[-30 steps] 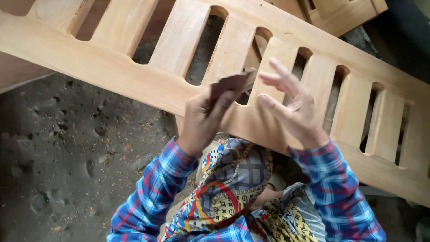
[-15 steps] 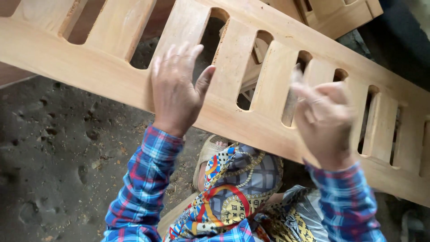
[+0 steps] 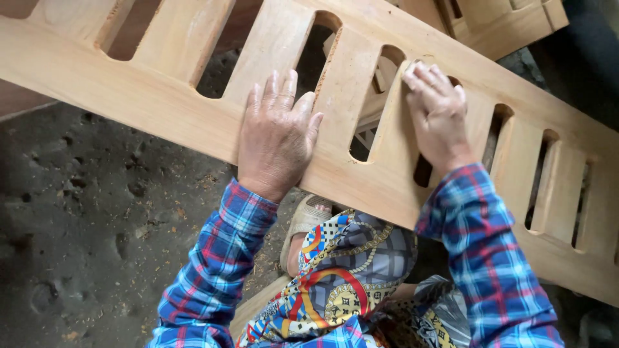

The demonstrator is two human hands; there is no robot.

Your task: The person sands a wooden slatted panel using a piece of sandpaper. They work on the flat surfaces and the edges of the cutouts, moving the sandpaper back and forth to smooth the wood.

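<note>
We see a long slatted panel of pale, unfinished wood lying slantwise across the view from the upper left to the lower right, running out of the picture at both ends, its near rail passing just above the knees. Flat slats join the two rails, with narrow slots between them whose ends are rounded; through the slots we look down to dark ground and to bits of other woodwork underneath. Our left hand lies flat on the near rail, palm down, fingers spread and extended up onto a slat, gripping nothing. Our right hand rests on a slat farther right, fingers held together and pressed against the wood near the slot's upper end; whether anything is held beneath the palm we cannot tell. The hands are apart, with one slat and two slots between them. Both sleeves are blue and red plaid. Below the near rail a patterned cloth in blue, yellow and red covers the lap, and a pale sandal shows just under the rail's edge. To the left the rough grey floor, pitted and scattered with sawdust, lies open. At the top right another piece of light wood furniture sits close behind the panel's far rail.
</note>
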